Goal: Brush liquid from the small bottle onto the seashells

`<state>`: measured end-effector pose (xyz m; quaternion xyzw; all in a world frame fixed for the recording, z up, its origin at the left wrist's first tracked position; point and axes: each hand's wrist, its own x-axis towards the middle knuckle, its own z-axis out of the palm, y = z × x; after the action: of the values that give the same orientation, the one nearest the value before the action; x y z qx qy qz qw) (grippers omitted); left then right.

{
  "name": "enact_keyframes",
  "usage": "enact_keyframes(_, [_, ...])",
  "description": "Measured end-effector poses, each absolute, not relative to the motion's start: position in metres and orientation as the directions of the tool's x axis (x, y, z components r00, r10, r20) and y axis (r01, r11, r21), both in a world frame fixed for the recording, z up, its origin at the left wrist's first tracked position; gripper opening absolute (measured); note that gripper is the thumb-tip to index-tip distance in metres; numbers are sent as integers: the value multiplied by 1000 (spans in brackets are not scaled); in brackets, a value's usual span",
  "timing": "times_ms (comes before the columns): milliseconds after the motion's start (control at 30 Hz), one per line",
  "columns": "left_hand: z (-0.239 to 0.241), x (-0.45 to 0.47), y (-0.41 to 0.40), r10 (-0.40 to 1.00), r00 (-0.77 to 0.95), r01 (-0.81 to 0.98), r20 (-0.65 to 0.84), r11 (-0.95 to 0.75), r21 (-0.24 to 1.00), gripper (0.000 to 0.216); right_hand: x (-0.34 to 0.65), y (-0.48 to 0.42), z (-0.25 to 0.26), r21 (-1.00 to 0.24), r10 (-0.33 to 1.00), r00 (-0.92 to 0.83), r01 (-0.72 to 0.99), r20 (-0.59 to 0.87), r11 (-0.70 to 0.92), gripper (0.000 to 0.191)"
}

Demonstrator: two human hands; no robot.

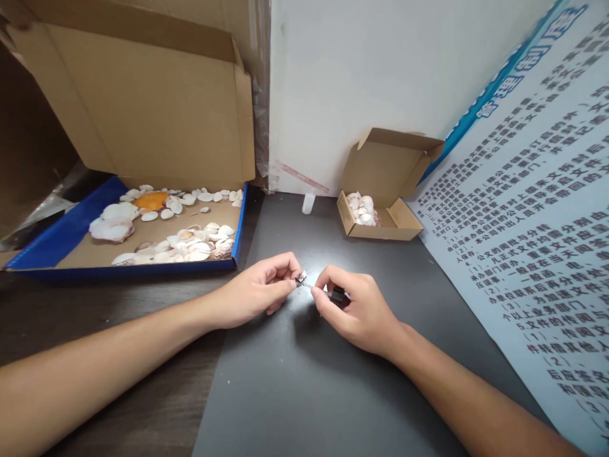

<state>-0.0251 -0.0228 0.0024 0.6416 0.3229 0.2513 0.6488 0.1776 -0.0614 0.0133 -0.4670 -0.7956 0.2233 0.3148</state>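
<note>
My left hand (266, 285) is closed in a pinch on a small dark-and-white piece (300, 278), too small to make out its kind. My right hand (359, 308) grips a thin-shafted tool with a black handle (337, 294). Its pale shaft (308, 285) points left, and the tip is at or very near the small piece; I cannot tell whether they touch. Both hands are just above the dark grey tabletop (285, 393). Fingers of my right hand hide part of the handle.
On the left stands an open blue-sided cardboard box (143, 274) with white shells (190, 244) and an orange shell (151, 201). A small white container (308, 203) stands near the wall. Right of it, a small open carton (383, 231) holds shells (362, 209). A printed poster (537, 254) borders the right side.
</note>
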Motion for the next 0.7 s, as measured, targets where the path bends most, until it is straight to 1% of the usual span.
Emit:
enact_keyframes(167, [2, -25, -23, 742, 665, 80, -88, 47, 996, 16, 177, -60, 14, -608, 904, -254, 673, 345, 421, 15])
enact_keyframes(233, [2, -25, -23, 743, 663, 85, -91, 46, 995, 17, 177, -60, 14, -601, 904, -236, 682, 357, 416, 15])
enact_keyframes(400, [2, -24, -23, 741, 664, 87, -98, 54, 995, 16, 176, -62, 13, -596, 891, -268, 668, 365, 445, 14])
enact_keyframes(700, [1, -26, -23, 732, 675, 89, -91, 41, 995, 14, 177, -65, 14, -642, 889, -342, 615, 305, 457, 15])
